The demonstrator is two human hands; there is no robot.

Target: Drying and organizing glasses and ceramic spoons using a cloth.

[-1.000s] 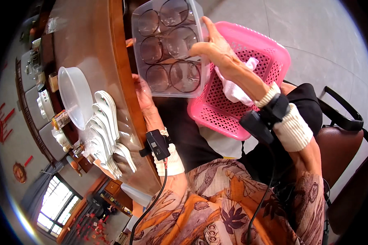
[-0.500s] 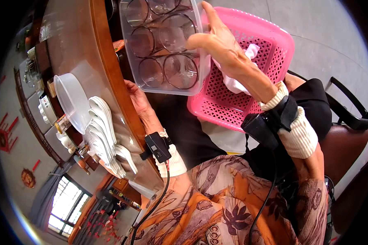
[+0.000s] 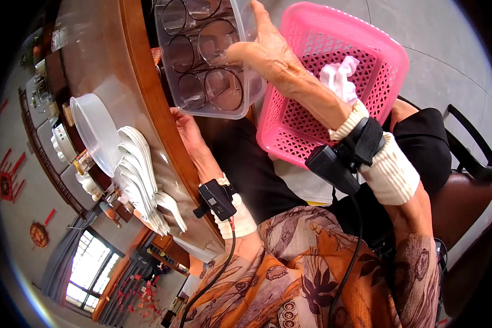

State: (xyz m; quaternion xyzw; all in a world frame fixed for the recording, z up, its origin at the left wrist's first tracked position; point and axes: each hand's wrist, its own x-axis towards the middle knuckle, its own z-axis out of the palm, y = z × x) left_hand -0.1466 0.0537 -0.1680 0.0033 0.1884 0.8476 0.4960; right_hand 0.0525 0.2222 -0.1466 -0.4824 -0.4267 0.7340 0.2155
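A clear plastic container (image 3: 244, 82) holds several drinking glasses (image 3: 224, 87) in two rows and hangs just right of the table edge. My right hand (image 3: 273, 54) is closed on its right wall, the thumb reaching over the rim towards the glasses and the fingers on the outer side. My left hand (image 3: 188, 132) is beside the table edge, close under the container's near left corner. Its fingertips are partly hidden there, so its grip does not show. Under my right forearm is a pink perforated basket (image 3: 339, 22) with a crumpled pale cloth (image 3: 340, 79) in it.
On the wooden table (image 3: 101, 54) to my left lie a stack of white spoons (image 3: 136, 164) and a round translucent tub (image 3: 94, 131). A chair (image 3: 459, 208) with a black armrest stands at the right. Cables run from both wrist devices over my clothing.
My right hand and the container with the glasses have moved left and slightly away from me. In view, the pink basket sits a little further right. My left hand has hardly moved.
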